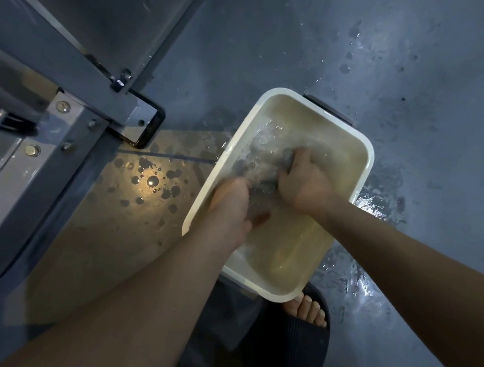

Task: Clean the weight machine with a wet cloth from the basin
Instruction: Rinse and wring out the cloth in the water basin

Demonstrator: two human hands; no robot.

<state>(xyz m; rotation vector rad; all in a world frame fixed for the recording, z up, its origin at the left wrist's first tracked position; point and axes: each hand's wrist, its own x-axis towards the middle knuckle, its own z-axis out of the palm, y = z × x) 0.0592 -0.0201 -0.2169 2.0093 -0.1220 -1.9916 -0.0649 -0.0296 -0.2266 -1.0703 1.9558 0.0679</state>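
A white rectangular basin (pixel 364 152) of murky water stands on the floor in the middle of the view. A grey cloth (pixel 260 170) lies soaked in the water at the basin's far half. My left hand (pixel 231 204) grips the cloth's near end at the basin's left wall. My right hand (pixel 304 184) grips its other end, fingers curled into the water. The weight machine's grey steel frame (pixel 70 71) with bolts fills the left side, apart from the basin.
The grey floor (pixel 442 88) around the basin is wet, with puddles on the right and drops on a tan patch (pixel 145 180) to the left. A foot in a black slide sandal (pixel 298 337) stands just below the basin.
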